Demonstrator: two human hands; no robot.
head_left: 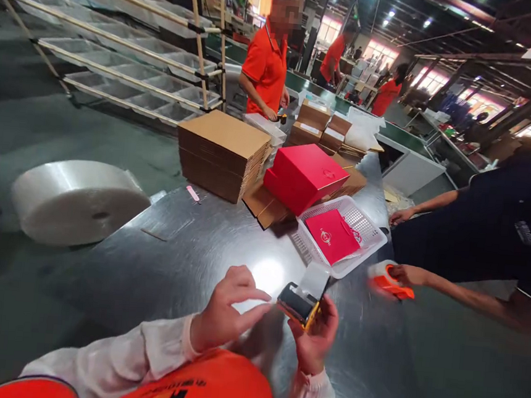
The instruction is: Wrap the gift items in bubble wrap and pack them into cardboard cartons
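A tape dispenser (300, 301) with a dark roller and yellow-orange edge is held over the metal table (171, 265). My right hand (317, 340) wraps round its right side and underside. At the dispenser's left end, my left hand (235, 308) has its thumb and index finger brought near each other; whether a bit of tape lies between the fingertips is too small to tell. Beyond the dispenser sits a white plastic basket (367, 233) with a red paper bag (332, 234) in it. Red boxes (312, 172) stand behind the basket.
Stacked flat cardboard (218, 151) stands at the table's far left. A large clear plastic roll (79, 201) is beyond the left edge. At the right, another person's hand holds an orange tape dispenser (391, 281). A person in orange (265, 69) stands across the table.
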